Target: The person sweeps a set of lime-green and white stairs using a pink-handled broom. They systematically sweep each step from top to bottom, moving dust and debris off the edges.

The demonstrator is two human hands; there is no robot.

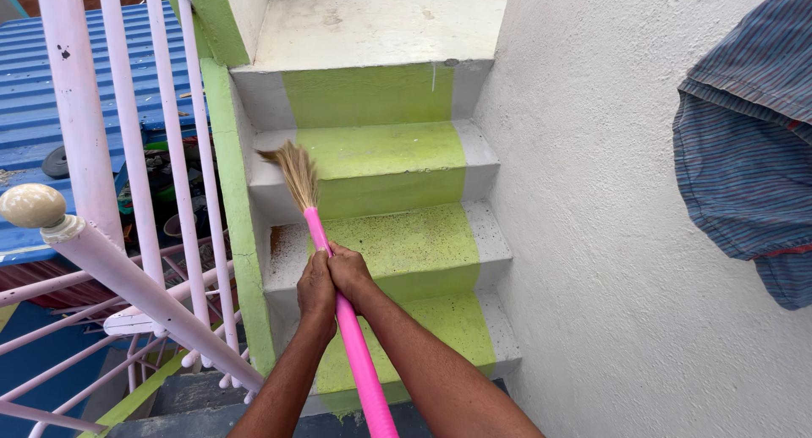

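Note:
A broom with a pink handle (359,358) and a straw-coloured bristle head (296,172) points up a flight of concrete steps. My left hand (315,291) and my right hand (348,273) are both closed around the handle, side by side, about a third of the way down from the bristles. The bristle tips rest at the left end of the second step from the top (381,150). The steps carry a green painted strip down the middle with white edges. Brown specks of dirt lie on the step below (406,239).
A pale pink metal railing (127,277) with a round cream knob (32,205) runs along the left. A white rough wall (592,235) closes the right side, with striped blue cloth (748,150) hanging on it. Blue corrugated roofing (34,91) lies beyond the railing.

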